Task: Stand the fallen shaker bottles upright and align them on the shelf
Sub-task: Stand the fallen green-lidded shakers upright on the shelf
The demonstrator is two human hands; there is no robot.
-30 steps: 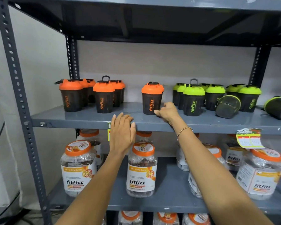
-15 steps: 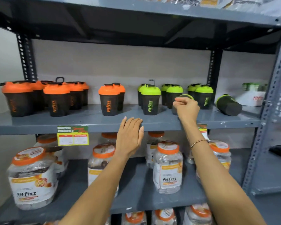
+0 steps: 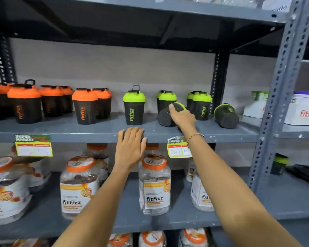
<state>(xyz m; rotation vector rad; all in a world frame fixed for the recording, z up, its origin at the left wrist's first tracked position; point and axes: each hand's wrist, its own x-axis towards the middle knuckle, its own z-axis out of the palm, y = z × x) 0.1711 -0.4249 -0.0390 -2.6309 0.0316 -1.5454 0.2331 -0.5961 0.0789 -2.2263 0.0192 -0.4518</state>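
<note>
Mostly upright orange and green shaker bottles [image 3: 133, 108] along the shelf [image 3: 96, 130], two left: right hand [image 3: 183, 118] gripping a tipped bottle [image 3: 165, 115] at centre, another fallen bottle [image 3: 226, 115] at three o'clock, left hand [image 3: 130, 148] flat, fingers together, on shelf edge.

Printed "fitfizz" on the shaker bottles [image 3: 134, 111] and on jars [image 3: 154, 186] below them. Headed "SUPER MARKET" on the price tag [image 3: 33, 145] under the bottles; handwritten "200" on another tag [image 3: 177, 148].

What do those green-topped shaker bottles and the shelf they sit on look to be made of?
The shaker bottles look like plastic: dark, smoky translucent cups with matte green lids. The shelf looks like grey-painted steel, chipped along its edge, on perforated uprights.
</note>
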